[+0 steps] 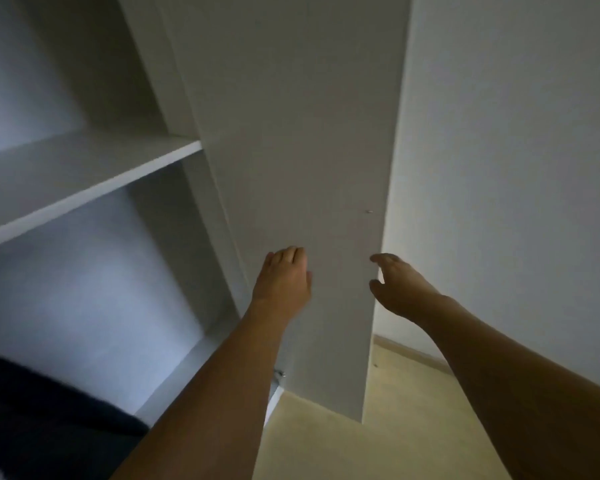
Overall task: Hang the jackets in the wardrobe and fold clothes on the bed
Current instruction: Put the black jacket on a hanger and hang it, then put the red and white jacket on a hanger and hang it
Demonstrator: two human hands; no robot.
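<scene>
With the left hand (283,278) flat on the open wardrobe door (302,174) and the right hand (395,289), grip apart, at its edge, door handling seems underway; next, probably swing it.

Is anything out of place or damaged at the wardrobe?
Nothing looks damaged. The wardrobe door stands open, the shelf sits level, and a dark garment lies low inside, not hung. Both hands hold nothing.
</scene>
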